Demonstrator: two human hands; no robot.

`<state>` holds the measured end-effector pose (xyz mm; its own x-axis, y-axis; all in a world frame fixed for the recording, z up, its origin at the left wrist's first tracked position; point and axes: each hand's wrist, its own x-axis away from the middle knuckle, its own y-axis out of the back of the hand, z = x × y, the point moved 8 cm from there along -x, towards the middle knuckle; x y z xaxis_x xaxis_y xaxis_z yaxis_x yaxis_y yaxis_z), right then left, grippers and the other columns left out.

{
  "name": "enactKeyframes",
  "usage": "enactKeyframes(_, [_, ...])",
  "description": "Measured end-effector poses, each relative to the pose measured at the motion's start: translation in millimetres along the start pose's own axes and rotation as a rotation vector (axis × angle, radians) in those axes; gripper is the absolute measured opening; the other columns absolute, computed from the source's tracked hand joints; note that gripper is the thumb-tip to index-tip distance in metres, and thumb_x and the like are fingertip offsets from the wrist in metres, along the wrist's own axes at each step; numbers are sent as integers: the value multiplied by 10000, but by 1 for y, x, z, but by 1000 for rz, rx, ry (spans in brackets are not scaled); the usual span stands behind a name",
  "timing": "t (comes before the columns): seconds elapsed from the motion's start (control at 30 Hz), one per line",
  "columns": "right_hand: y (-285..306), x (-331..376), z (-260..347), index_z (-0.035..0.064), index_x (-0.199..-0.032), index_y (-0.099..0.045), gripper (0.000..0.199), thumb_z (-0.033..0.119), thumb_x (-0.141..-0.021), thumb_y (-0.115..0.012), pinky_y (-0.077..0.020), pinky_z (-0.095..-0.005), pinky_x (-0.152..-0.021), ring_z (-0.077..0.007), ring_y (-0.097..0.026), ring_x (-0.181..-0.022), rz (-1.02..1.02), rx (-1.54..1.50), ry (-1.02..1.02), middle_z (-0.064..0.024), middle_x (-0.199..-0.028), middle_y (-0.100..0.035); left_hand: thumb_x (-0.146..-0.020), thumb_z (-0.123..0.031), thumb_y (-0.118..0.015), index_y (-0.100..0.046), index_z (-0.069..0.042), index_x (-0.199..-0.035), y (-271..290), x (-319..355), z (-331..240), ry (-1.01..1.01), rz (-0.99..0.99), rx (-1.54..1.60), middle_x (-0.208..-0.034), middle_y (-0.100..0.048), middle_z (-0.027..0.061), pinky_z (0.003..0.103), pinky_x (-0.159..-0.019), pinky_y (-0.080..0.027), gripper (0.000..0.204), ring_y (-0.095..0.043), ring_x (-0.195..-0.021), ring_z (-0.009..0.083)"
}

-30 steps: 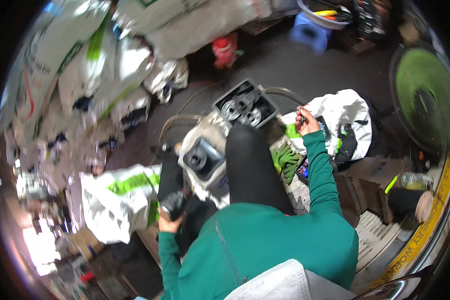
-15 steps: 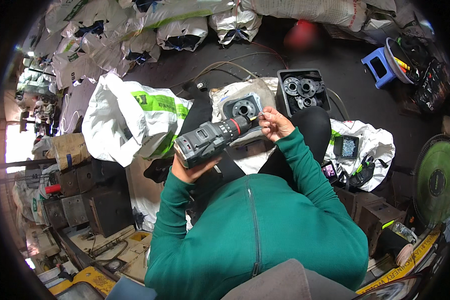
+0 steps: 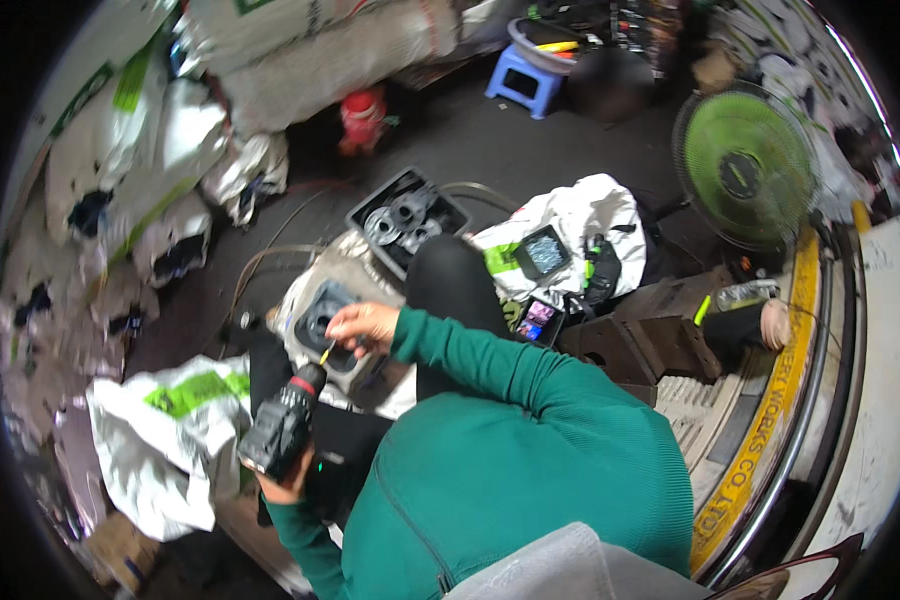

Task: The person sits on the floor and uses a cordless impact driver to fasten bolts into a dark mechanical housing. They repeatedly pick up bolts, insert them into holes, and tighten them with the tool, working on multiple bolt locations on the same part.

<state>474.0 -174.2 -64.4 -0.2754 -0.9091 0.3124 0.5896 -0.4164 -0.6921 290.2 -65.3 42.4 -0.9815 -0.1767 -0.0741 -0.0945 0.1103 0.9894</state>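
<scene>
My left hand [image 3: 288, 482] is wrapped round the grip of a black and grey cordless drill [image 3: 275, 432] with a red ring. From its chuck a thin yellowish bit [image 3: 326, 353] points up toward my right hand [image 3: 366, 327]. The right fingers are pinched together at the bit's tip; whatever small thing they hold is too blurred to name. Just beyond those fingers, a round metal flanged part [image 3: 319, 322] sits in a dark grey holder [image 3: 342, 294], partly hidden by the hand.
A dark bin [image 3: 454, 213] of several metal flanged parts stands beyond my knee. On a white sack [image 3: 604, 203] to the right rests a small box of screws [image 3: 543, 252]. A phone [image 3: 537, 318], a green fan [image 3: 745, 170] and a blue stool [image 3: 526, 82] are farther right. Another sack [image 3: 160, 450] lies left.
The view has swung to the right, so the scene sits farther left and turned. My left hand still grips the drill, and my right fingers remain pinched by its bit.
</scene>
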Motion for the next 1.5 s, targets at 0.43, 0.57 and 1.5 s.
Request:
enactKeyframes(0.43, [22,-13,-35,74,-948,-573,153,177,-843,-616,-418,-170,-479,-29,-494,-584,53,-406,-91,32,-743,-537,-610,-199,-708,-636,-100,-955,15,-31,-31,-6,-86,119,-923,-639,93,388,-756,-486,366,-610,-834,290])
enactKeyframes(0.57, [23,-33,-57,106,-915,-556,120,195,-852,-608,-366,-163,-462,-14,-431,-538,87,-533,-170,46,-701,-501,-674,-121,-682,-596,-44,-1024,9,-32,-27,100,-44,428,-947,-637,105,345,-819,-479,369,-615,-893,257])
enactKeyframes(1.5, [140,-88,-125,70,-825,-675,264,331,-813,-639,-358,-218,-462,-44,-418,-546,-593,-14,-175,46,-597,-458,-678,-253,-762,-574,-22,-1077,-52,-93,58,574,120,548,-1021,-630,114,324,-830,-458,498,-607,-936,216])
